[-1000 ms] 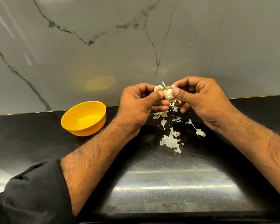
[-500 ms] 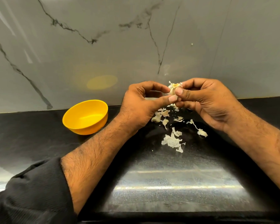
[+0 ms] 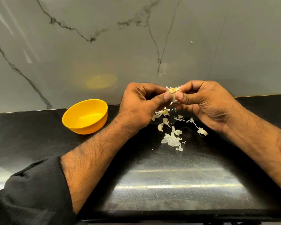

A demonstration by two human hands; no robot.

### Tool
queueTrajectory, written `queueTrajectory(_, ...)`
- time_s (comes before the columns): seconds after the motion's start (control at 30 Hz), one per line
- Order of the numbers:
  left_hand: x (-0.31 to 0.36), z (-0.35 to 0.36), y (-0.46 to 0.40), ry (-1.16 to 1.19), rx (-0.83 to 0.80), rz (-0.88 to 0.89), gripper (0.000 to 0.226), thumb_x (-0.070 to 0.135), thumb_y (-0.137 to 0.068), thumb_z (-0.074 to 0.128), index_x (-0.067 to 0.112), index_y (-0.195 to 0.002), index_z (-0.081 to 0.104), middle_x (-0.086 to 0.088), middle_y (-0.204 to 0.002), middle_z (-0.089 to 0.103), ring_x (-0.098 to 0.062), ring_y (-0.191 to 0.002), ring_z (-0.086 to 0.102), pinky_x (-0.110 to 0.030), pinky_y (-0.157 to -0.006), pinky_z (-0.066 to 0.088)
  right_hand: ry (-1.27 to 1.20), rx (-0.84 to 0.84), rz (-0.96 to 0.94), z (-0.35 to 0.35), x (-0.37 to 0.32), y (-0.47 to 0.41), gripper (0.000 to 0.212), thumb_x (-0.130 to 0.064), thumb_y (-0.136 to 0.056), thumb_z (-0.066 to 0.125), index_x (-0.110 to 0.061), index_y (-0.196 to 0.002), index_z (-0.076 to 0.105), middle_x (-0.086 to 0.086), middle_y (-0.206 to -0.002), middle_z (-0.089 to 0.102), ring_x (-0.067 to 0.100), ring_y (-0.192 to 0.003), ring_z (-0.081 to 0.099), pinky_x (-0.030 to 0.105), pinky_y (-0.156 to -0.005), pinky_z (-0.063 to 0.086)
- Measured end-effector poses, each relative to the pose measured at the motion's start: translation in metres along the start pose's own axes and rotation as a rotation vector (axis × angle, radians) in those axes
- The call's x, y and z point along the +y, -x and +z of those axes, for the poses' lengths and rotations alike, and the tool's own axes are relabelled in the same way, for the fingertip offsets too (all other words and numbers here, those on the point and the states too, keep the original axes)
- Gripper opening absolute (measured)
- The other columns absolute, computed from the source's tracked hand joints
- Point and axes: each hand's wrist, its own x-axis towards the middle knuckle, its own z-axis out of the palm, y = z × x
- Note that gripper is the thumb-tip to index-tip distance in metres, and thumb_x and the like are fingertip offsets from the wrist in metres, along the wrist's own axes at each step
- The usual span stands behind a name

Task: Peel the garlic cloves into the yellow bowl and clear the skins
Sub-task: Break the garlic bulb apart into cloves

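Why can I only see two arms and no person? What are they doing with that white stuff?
The camera sits on the person's head and looks down, so you see only their arms. There is no machine here, just two bare hands. The left hand and the right hand together pinch a small white garlic piece and pull its papery skin off. The white papery garlic skins lie scattered on the shiny black countertop below the hands. To the left stands a round yellow plastic bowl, where peeled garlic should go; it looks empty. Behind is a grey marble-patterned wall.
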Motion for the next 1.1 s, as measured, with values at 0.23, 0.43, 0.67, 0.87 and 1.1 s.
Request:
queueTrajectory(0.23,0.0029,-0.0021,-0.0012,-0.009,0.002,-0.118,0.016,0.008,-0.100,0.073,0.014,-0.114,0.067,-0.011,-0.087,0.080,-0.028,-0.079,0.080,-0.034,-0.059,0.061,-0.005,0.019,-0.027,0.0000,-0.0022,-0.0048,0.019,-0.004,-0.094,0.066,0.006,-0.108,0.072,0.020,-0.100,0.077,0.026,-0.085,0.074,0.029,-0.073,0.063)
queueTrajectory(0.43,0.0028,-0.0011,-0.0019,-0.142,-0.006,-0.120,0.018,0.028,-0.094,0.082,0.018,-0.107,0.076,0.001,-0.100,0.078,-0.022,-0.075,0.079,-0.031,-0.055,0.060,-0.044,-0.079,0.073,-0.0045,-0.0036,-0.0061,0.023,-0.004,-0.104,0.055,0.008,-0.116,0.070,0.017,-0.107,0.074,0.020,-0.087,0.067,0.027,-0.072,0.060)
queueTrajectory(0.67,0.0008,-0.0041,-0.0032,-0.080,0.002,-0.080,0.016,0.021,-0.087,0.087,0.012,-0.100,0.081,-0.005,-0.091,0.081,-0.019,-0.077,0.077,-0.027,-0.055,0.057,-0.041,-0.167,0.048,-0.0053,-0.0033,-0.0039,0.025,-0.008,-0.093,0.068,0.006,-0.113,0.072,0.017,-0.111,0.075,0.021,-0.096,0.073,0.031,-0.087,0.063)
queueTrajectory(0.87,0.0016,-0.0036,-0.0012,0.037,-0.015,-0.092,0.017,0.014,-0.080,0.091,0.005,-0.088,0.079,-0.017,-0.085,0.078,-0.020,-0.070,0.071,-0.025,-0.054,0.054,-0.020,-0.116,0.063,-0.0037,-0.0026,-0.0020,0.022,-0.003,-0.087,0.069,0.007,-0.106,0.074,0.015,-0.104,0.077,0.024,-0.092,0.075,0.030,-0.080,0.066)
queueTrajectory(1.1,0.0014,-0.0013,0.0021,0.003,0.041,-0.100,0.018,0.015,-0.081,0.090,0.002,-0.088,0.079,-0.013,-0.077,0.078,-0.019,-0.062,0.070,-0.028,-0.059,0.059,0.020,0.029,0.014,0.0024,0.0030,-0.0013,0.018,0.003,-0.087,0.072,0.005,-0.104,0.078,0.022,-0.107,0.077,0.035,-0.097,0.077,0.031,-0.072,0.065)
